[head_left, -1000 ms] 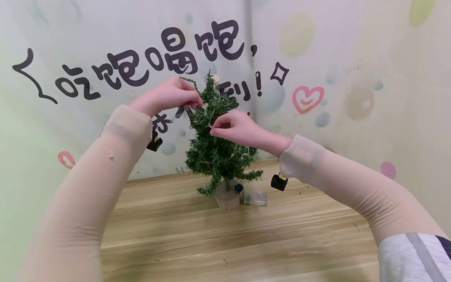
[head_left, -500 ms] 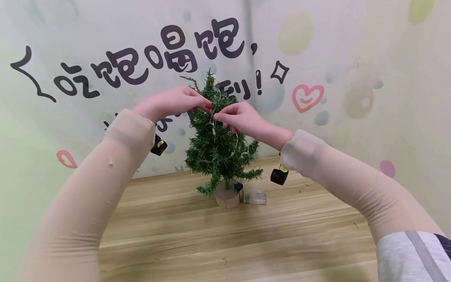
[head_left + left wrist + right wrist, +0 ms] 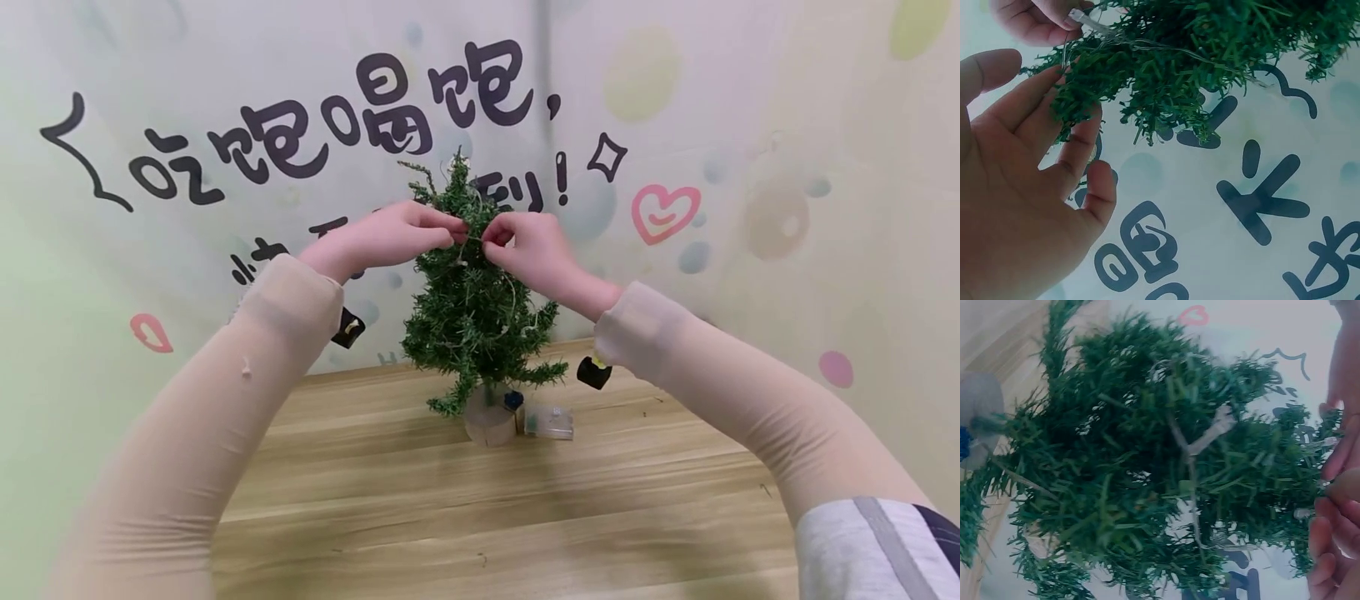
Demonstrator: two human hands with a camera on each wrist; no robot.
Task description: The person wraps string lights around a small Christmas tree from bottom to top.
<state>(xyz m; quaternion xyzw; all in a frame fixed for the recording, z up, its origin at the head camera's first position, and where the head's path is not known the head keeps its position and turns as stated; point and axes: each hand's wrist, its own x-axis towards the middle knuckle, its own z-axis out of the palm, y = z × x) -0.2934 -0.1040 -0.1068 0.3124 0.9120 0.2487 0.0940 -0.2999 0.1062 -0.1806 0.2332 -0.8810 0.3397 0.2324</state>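
Note:
A small green artificial Christmas tree (image 3: 480, 325) stands upright on a round wooden base (image 3: 489, 427). Clear string lights (image 3: 1088, 22) run through its branches, and one bulb with its wire (image 3: 1210, 431) shows on the tree's side in the right wrist view. Near the top, my right hand (image 3: 536, 250) pinches the thin wire between thumb and finger. Facing it from the left, my left hand (image 3: 401, 236) touches the upper branches; in the left wrist view its fingers (image 3: 1075, 150) are extended, thumb apart, with a loop of wire by the index fingertip.
Beside the base, a clear plastic box (image 3: 549, 422) and a small dark blue object (image 3: 513, 400) sit on the wooden table (image 3: 375, 500). Behind the tree hangs a pale backdrop (image 3: 585, 92) printed with black characters. A black wrist camera (image 3: 595, 372) hangs below the right sleeve.
My left hand has moved right along the tree to its upper middle. My right hand has risen a little and shifted right, and a short stretch of wire now spans the gap between both hands.

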